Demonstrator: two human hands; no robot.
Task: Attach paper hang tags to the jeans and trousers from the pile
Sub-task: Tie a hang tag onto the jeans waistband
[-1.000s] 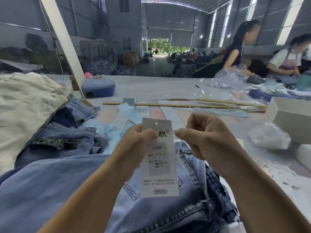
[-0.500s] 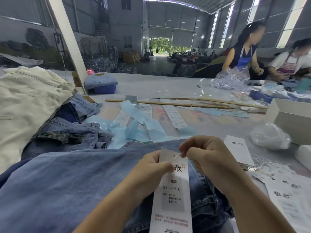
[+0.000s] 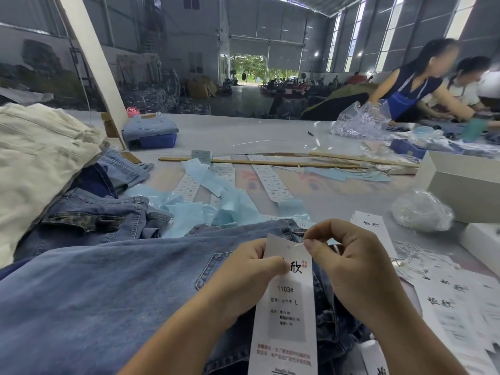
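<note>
At the near edge of the counter (image 3: 270, 133), the left hand (image 3: 251, 269) pinches a long white hang tag (image 3: 286, 307) near its top, thumb across the printed face, holding it upright over the light blue jeans (image 3: 108, 293) spread in front. The right hand (image 3: 349, 266) has its fingers curled, thumb and forefinger nipping a thin white fastener strand (image 3: 299, 244) whose tip points at the small punched hole close to the tag's top edge. The step in hand looks to be threading that strand through the hole. Doing it well probably means keeping the tag stiff and still with the left hand, gripping close under the hole, and steering the tip straight so it does not bend. Loose tags (image 3: 446, 301) lie toward the right edge; further left, the pile of jeans and trousers (image 3: 89, 212) waits.
</note>
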